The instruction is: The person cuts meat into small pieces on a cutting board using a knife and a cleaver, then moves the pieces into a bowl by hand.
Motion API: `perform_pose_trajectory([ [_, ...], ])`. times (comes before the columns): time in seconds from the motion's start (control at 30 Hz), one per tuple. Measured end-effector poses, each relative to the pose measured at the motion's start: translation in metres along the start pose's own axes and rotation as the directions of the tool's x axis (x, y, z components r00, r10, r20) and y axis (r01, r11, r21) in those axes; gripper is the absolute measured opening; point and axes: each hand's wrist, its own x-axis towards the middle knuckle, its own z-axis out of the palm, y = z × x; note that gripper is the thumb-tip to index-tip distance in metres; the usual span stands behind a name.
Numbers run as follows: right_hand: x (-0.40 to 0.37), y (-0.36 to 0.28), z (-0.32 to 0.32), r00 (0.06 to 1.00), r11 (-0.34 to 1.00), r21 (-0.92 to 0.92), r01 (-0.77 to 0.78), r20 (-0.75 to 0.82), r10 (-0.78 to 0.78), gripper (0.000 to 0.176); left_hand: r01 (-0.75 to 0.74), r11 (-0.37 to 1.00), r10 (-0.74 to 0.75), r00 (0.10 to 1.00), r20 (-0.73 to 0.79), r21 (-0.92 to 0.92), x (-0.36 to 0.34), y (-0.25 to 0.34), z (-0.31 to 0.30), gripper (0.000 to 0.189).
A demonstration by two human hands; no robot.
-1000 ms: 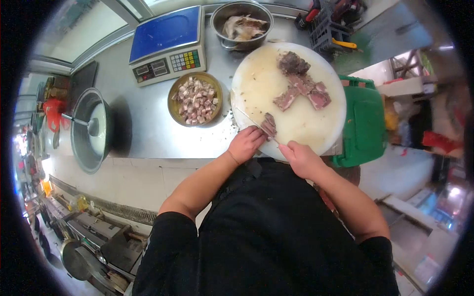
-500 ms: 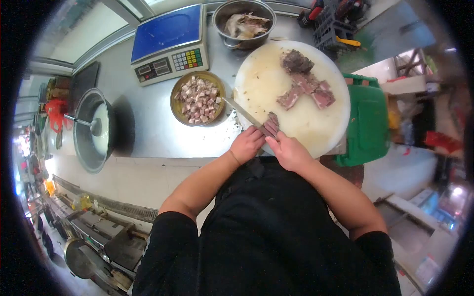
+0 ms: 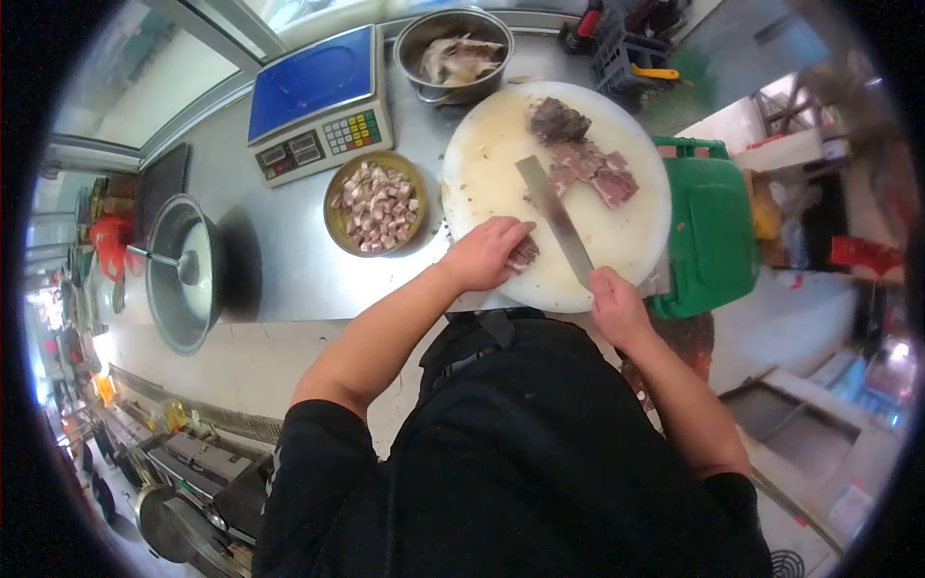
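A round white cutting board (image 3: 491, 159) lies on the steel counter. My left hand (image 3: 485, 252) rests on its near edge, fingers curled over a small piece of cooked meat (image 3: 523, 254). My right hand (image 3: 615, 301) grips the handle of a cleaver (image 3: 552, 214), whose blade lies across the board pointing away from me, to the right of the left hand. Larger slabs of meat (image 3: 586, 166) sit at the far right of the board. A brass bowl of diced meat (image 3: 376, 203) stands just left of the board.
A blue-topped digital scale (image 3: 317, 101) sits at the back left, a steel bowl with meat scraps (image 3: 454, 56) behind the board. A large pot with a ladle (image 3: 183, 260) stands far left. A green bin (image 3: 708, 226) is right of the board.
My right hand pulled back to the right and swung the cleaver from pointing left to pointing away across the board. My left hand moved up over the small meat piece.
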Motion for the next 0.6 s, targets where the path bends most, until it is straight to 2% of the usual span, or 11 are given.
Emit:
perform_pose_trajectory([
  [0.03,-0.001,0.008,0.001,1.000,0.999,0.042,0.009,-0.016,-0.008,0.044,0.000,1.000,0.000,1.000,0.003,0.002,0.002,-0.001,-0.002,0.076],
  [0.1,-0.005,0.009,0.000,0.999,0.996,0.088,0.021,-0.035,-0.018,0.044,-0.178,0.960,0.180,0.984,0.011,0.216,0.006,-0.003,-0.007,0.069],
  [0.17,-0.012,-0.003,-0.006,0.987,0.980,0.120,-0.159,0.049,0.154,0.047,-0.131,0.957,0.123,0.991,0.046,0.258,0.010,0.000,-0.007,0.065],
  [0.23,-0.009,0.010,-0.006,0.991,0.988,0.089,-0.124,0.051,0.120,0.048,-0.082,0.950,0.062,0.995,0.075,0.302,0.016,0.010,-0.003,0.062],
  [0.27,-0.008,0.015,-0.005,0.994,0.994,0.056,-0.092,0.055,0.089,0.050,0.186,0.937,-0.188,0.982,-0.020,0.295,0.018,0.021,0.003,0.061],
  [0.3,-0.007,0.016,-0.005,0.995,0.994,0.058,-0.089,0.055,0.086,0.050,0.440,0.859,-0.426,0.898,-0.110,0.260,0.017,0.029,0.009,0.062],
  [0.4,-0.004,0.017,-0.004,0.992,0.995,0.015,-0.103,0.076,0.102,0.053,0.515,0.836,-0.474,0.852,-0.223,0.190,0.013,0.040,0.015,0.058],
  [0.43,-0.003,0.018,-0.004,0.991,0.994,-0.030,-0.101,0.086,0.103,0.054,0.515,0.836,-0.474,0.852,-0.224,0.189,0.008,0.039,0.020,0.058],
  [0.5,-0.001,0.016,-0.005,0.990,0.993,-0.075,-0.092,0.097,0.100,0.055,0.306,0.933,-0.195,0.874,-0.444,0.192,-0.006,0.025,0.035,0.060],
  [0.53,-0.002,0.011,-0.006,0.992,0.989,-0.131,-0.063,0.102,0.077,0.055,0.307,0.932,-0.196,0.873,-0.446,0.192,-0.012,0.018,0.039,0.060],
  [0.6,-0.001,0.007,-0.004,0.992,0.982,-0.187,-0.033,0.110,0.054,0.055,0.109,0.986,-0.058,0.934,-0.353,0.127,-0.023,0.010,0.044,0.053],
])
